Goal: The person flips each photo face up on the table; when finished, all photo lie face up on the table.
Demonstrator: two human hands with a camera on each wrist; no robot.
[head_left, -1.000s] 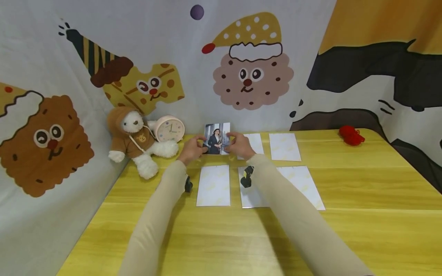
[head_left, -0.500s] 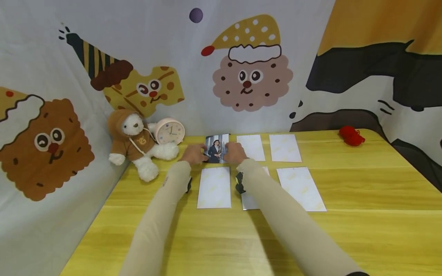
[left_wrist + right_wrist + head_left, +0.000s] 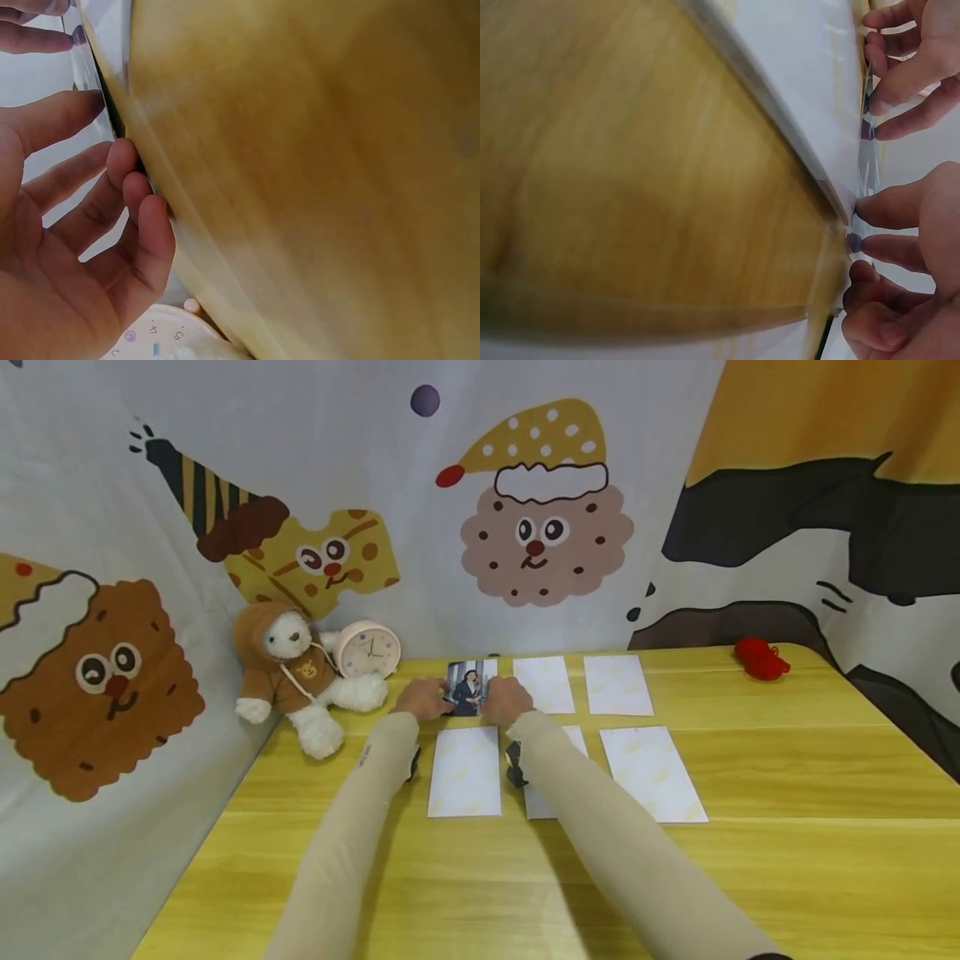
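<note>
A photo print [image 3: 468, 688] of a person in a dark suit lies at, or just above, the table's far edge, first in the back row. My left hand [image 3: 422, 697] holds its left edge between thumb and fingers. On the opposite edge, my right hand [image 3: 507, 700] has its thumb and fingers on the print. From the left wrist, the left hand [image 3: 90, 202] shows fingertips along the thin edge. The right wrist view has the right hand [image 3: 904, 255] low and the left hand [image 3: 919, 67] above it. Both palms are off the wood.
White sheets lie right of the print, one [image 3: 543, 685] beside another [image 3: 618, 685]. In front are further sheets [image 3: 465, 772], [image 3: 652, 774], one partly under my right forearm. A plush bear [image 3: 300, 677] and pink clock [image 3: 368, 650] stand left; red yarn [image 3: 761, 658] lies far right.
Both hands have lowered the print from a raised, upright pose down toward the table. In the last half second it has shifted only slightly.
</note>
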